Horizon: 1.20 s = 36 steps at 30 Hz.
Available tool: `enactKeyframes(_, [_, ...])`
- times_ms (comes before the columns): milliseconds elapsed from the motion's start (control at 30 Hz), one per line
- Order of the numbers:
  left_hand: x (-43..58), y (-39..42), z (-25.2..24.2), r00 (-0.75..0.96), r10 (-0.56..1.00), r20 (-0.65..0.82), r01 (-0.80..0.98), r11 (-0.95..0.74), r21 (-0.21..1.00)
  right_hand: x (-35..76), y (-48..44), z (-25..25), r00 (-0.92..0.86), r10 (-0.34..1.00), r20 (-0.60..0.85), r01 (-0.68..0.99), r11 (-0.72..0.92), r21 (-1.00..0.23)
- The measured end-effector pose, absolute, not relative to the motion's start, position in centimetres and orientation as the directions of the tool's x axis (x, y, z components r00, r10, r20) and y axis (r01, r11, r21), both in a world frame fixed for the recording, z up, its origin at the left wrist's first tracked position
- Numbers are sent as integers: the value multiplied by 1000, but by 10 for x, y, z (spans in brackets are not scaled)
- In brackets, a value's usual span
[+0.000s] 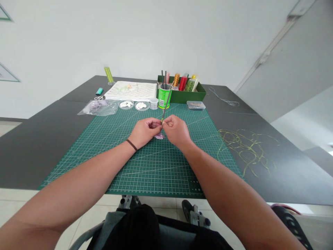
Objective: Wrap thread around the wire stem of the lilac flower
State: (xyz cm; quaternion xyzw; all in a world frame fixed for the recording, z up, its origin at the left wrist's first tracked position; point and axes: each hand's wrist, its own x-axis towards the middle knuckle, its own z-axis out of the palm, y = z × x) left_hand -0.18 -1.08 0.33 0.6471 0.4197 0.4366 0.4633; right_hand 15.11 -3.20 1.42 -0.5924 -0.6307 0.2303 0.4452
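A thin dark stick (165, 107) rises at a slant from between my hands, above the green cutting mat (158, 166). A yellow-green band of thread (162, 119) shows around its lower part. My left hand (145, 132) pinches the stick's lower end between thumb and fingers. Curled close against it, my right hand (178, 132) has its thumb and forefinger closed at the stick beside the band. A pale purple piece like a petal (159, 136) shows just under the fingertips; whether it is joined to the stick is hidden.
Behind the hands stand a green cup (164, 98) with dark sticks and a green box (201, 96) of thread spools. Two dishes of white pieces (126, 104), a plastic bag (97, 108) and scissors (100, 98) lie left. Loose yellow-green thread (241, 147) sprawls right.
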Motion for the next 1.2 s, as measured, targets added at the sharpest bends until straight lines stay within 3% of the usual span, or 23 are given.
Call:
enactKeyframes(467, [0, -6, 2, 207, 957, 202, 51, -217, 975, 152, -34, 12, 47, 932, 358, 552, 275, -787])
enactKeyframes(800, [-1, -8, 8, 154, 963, 220, 114, -239, 964, 158, -31, 11, 63, 904, 422, 603, 302, -738])
enactKeyframes(1200, [-1, -10, 10, 144, 964, 223, 145, -243, 959, 155, -34, 11, 119, 906, 405, 512, 294, -807])
